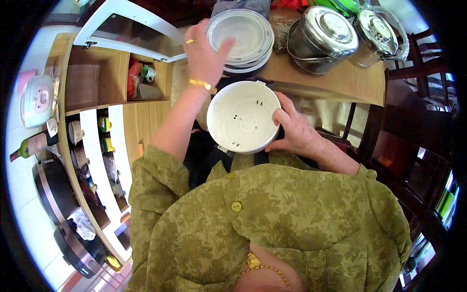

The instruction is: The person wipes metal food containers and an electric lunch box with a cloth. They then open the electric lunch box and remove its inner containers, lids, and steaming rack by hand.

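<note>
My right hand [296, 125] grips the right rim of a round white plastic pot [236, 131], thumb on the inside. The pot is tipped so its inside faces me, with small dark slots in its bottom. My left hand [206, 57], with a gold ring and bracelet, is at the left edge of a round translucent plastic lid [243, 29]. Its thumb lies across the lid's top, and its other fingers are at the rim, partly hidden. Under the lid is a stack of round pale containers [250, 68].
A cardboard box [365, 85] at the back bears two lidded metal pots [328, 36] [377, 34]. To the left stands a wooden cabinet [92, 78] with its glazed door [134, 31] swung open. A rice cooker [39, 101] and a bottle [31, 146] stand on the counter.
</note>
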Motion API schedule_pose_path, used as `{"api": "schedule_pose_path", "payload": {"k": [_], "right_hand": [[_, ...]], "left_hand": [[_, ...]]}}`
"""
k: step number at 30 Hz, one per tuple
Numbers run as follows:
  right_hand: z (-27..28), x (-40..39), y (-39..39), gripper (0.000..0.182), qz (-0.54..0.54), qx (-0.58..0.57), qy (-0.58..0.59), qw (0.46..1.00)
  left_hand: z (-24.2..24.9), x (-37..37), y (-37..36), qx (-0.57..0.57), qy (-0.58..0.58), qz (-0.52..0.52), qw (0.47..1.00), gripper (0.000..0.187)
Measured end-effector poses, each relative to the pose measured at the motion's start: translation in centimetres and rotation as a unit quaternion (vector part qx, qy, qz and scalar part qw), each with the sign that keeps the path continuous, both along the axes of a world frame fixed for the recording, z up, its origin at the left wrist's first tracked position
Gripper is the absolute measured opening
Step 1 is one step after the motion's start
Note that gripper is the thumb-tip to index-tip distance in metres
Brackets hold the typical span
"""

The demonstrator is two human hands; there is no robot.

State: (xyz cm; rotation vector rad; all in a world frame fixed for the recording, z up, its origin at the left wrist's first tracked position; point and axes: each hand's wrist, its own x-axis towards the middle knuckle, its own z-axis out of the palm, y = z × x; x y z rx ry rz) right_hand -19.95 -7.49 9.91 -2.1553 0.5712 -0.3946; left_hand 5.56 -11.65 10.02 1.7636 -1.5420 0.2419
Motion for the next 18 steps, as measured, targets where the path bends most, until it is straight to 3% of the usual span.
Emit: {"api": "schedule_pose_path", "payload": {"k": [1,3,9,12,14,18], "right_hand": [[0.0,0.1,0.0,0.062,0.001,0.004,0.003,1.000],[0.2,0.1,-0.1,0.062,0.004,0.007,0.007,1.000],[0.1,0.2,0.0,0.061,-0.007,0.056,0.040,0.998],[-0.2,0.2,-0.1,0.061,-0.003,0.052,0.033,0.998],[-0.3,0.1,-0.2,0.063,0.002,-0.001,-0.012,1.000],[-0.3,0.2,-0.2,0.063,0.001,0.000,0.006,1.000]], "left_hand": [[-0.4,0.7,-0.9,0.001,0.000,0.001,1.000,0.051],[-0.5,2.2,-2.3,0.229,0.167,0.095,0.954,0.047],[-0.4,4.5,-3.5,0.284,0.240,0.062,0.926,0.040],[-0.2,5.1,-3.5,0.333,0.339,0.042,0.879,0.038],[-0.5,5.3,-3.3,0.332,0.367,0.046,0.868,0.037],[0.0,5.1,-3.0,0.339,0.412,0.050,0.844,0.035]]}}
